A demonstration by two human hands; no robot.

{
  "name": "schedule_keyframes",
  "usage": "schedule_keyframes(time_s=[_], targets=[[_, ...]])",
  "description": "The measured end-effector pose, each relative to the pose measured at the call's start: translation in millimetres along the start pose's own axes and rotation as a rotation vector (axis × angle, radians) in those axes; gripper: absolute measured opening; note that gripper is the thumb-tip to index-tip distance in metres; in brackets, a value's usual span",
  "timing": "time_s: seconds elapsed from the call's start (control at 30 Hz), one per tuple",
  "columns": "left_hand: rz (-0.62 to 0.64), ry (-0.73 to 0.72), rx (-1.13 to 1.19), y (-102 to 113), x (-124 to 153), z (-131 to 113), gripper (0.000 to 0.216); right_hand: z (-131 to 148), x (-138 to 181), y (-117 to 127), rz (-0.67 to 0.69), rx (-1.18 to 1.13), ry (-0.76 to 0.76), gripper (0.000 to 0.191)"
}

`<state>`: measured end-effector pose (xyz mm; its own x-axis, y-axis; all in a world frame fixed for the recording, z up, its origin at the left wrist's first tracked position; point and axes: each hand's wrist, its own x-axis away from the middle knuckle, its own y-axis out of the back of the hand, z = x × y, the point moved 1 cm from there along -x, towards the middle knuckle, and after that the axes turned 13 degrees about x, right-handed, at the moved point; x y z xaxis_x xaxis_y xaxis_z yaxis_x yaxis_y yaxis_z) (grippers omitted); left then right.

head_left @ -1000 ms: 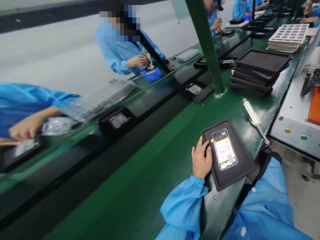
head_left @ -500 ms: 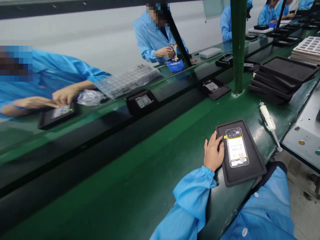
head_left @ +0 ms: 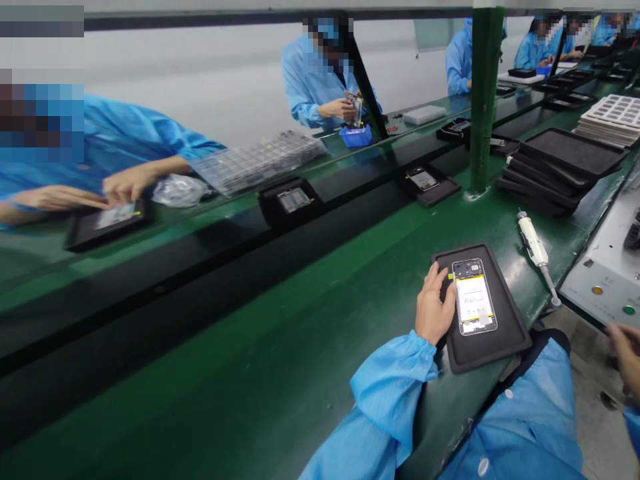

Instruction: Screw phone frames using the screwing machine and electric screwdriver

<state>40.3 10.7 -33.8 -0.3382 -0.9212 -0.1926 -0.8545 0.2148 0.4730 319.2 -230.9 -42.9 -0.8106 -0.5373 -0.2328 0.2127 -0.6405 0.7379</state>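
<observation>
An opened smartphone [head_left: 474, 301] lies face down in a black tray [head_left: 510, 333]; its white battery and inner parts show, and a small yellow tab sticks out at its upper left. My left hand [head_left: 435, 303] rests on the tray's left rim, fingers stretched and slightly apart, fingertips close beside the phone. Nothing shows in its grasp. At the right edge my right hand [head_left: 626, 353] is partly in view, blurred and cut off by the frame, so its fingers are unclear. Behind the tray's right side lies a white electric screwdriver [head_left: 535, 245].
A green post [head_left: 481, 107] rises from the bench [head_left: 280, 333]. Right of it stand stacked black trays [head_left: 565, 167] and pale sheets. Phones in trays [head_left: 427, 187] sit along the line. Co-workers in blue coats work opposite. A metal panel [head_left: 600, 273] with buttons adjoins the right.
My right hand has come into view at the right edge. My left hand has shifted slightly right, closer to the phone. The head view has turned a little.
</observation>
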Motion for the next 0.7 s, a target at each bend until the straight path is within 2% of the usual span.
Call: schedule_keyframes(time_s=[0.07,0.13,0.17,0.23,0.33,0.43,0.57,0.7], targets=[[0.059,0.0,0.043,-12,0,-15,0.049,36,11,-28,0.174,-0.131,0.043,0.056],[0.138,0.059,0.045,-26,0,-29,0.059,72,22,-53,0.362,-0.146,0.155,0.055],[0.165,0.093,0.022,-33,0,-35,0.069,86,26,-62,0.401,-0.093,0.214,0.056],[0.188,0.137,-0.043,-44,0,-42,0.086,102,33,-73,0.371,0.055,0.297,0.061],[0.188,0.135,-0.07,-51,-1,-45,0.086,101,36,-79,0.321,0.168,0.292,0.065],[0.125,0.15,0.117,-46,-3,-43,0.081,95,39,-80,0.388,0.136,0.247,0.065],[0.006,0.18,0.464,-20,-9,-34,0.074,97,43,-83,0.437,0.054,0.225,0.07],[-0.031,0.201,0.601,0,-17,-19,0.072,98,43,-84,0.466,-0.02,0.218,0.073]])
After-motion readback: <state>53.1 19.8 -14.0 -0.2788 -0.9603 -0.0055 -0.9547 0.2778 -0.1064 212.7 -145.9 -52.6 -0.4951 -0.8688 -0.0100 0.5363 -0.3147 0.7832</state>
